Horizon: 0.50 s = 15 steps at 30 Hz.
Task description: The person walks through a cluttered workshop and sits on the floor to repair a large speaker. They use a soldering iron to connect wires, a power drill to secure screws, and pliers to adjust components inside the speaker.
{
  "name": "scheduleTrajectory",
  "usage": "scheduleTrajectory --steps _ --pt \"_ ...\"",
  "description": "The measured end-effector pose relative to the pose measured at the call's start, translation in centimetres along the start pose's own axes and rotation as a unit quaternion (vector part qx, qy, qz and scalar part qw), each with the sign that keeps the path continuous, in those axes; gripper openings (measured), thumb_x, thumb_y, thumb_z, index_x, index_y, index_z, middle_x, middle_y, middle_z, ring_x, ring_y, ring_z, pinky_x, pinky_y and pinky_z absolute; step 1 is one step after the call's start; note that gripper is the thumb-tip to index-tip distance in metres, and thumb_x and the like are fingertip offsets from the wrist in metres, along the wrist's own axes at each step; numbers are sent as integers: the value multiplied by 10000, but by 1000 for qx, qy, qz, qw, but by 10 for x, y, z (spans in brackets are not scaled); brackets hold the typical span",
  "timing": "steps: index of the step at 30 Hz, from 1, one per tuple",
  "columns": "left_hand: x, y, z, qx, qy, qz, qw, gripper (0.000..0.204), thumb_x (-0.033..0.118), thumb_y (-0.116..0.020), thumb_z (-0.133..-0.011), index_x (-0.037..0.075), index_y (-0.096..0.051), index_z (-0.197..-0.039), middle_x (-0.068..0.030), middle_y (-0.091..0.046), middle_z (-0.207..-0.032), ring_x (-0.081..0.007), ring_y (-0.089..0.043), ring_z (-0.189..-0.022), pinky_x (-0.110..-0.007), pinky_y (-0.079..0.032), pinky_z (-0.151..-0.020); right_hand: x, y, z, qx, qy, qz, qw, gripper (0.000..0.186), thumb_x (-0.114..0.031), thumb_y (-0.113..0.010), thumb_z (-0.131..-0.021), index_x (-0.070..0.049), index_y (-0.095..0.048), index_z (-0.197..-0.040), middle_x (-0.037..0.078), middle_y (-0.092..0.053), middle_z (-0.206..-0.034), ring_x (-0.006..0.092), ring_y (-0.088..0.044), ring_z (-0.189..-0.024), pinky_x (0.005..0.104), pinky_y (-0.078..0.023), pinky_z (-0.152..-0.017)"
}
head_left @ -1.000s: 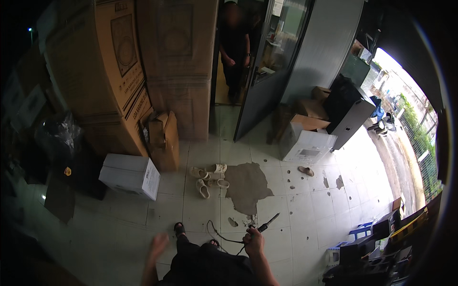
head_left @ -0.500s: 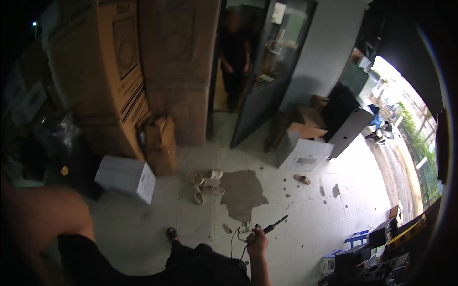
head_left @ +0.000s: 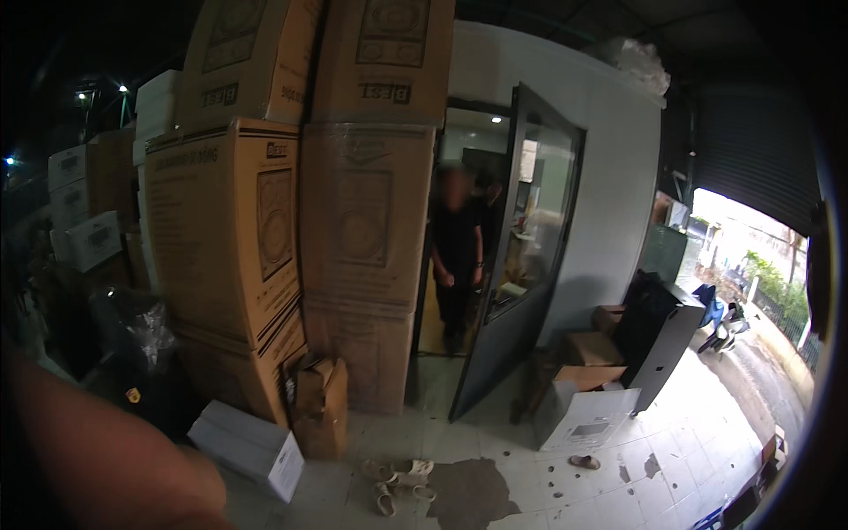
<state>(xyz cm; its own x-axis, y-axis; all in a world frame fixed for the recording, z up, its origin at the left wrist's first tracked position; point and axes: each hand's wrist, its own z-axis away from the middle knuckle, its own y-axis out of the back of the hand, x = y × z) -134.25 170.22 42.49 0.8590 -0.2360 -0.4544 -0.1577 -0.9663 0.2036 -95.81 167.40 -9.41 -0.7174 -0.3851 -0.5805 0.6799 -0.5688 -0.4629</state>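
Observation:
At the lower left of the head view, my left hand or forearm (head_left: pixel 124 442) is a large blurred shape close to the camera; its fingers cannot be made out. Just beyond it are a dark bag with shiny plastic (head_left: pixel 141 327) and a white carton (head_left: pixel 247 446) lying on the tiled floor. My right hand is out of view, as is whatever it holds.
Tall stacked brown cartons (head_left: pixel 221 230) stand left of an open glass door (head_left: pixel 539 230), where a person (head_left: pixel 457 256) stands, another behind. A black cabinet (head_left: pixel 658 336) and boxes (head_left: pixel 579 415) are at right, shoes (head_left: pixel 397 481) on the floor, a scooter (head_left: pixel 724 327) outside.
The view has tilted up, so my right hand with the corded pointed tool and my legs have left it. My left arm has risen close to the camera.

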Motion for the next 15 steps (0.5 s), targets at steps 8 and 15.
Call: scheduleTrajectory --steps 8,15 --pt "20 56 -14 72 -49 11 996 277 268 -538 -1004 22 -541 -1131 -111 -547 -991 -227 -536 -880 -380 -472 -808 19 -34 7 -124 -63 26 990 34 -86 -587 -912 -76 -554 -906 37 -563 -778 133 -450 -516 269 -353 -459" --pt "108 27 241 19 420 135 897 254 246 -569 -1002 24 -561 -1123 -109 -549 -981 -229 -535 -879 -404 -474 -862 27 -4 12 -80 -24 37 996 61 -82 -539 -936 -74 -480 -950 106 -589 -836 153 -468 -494 295 -368 -447"
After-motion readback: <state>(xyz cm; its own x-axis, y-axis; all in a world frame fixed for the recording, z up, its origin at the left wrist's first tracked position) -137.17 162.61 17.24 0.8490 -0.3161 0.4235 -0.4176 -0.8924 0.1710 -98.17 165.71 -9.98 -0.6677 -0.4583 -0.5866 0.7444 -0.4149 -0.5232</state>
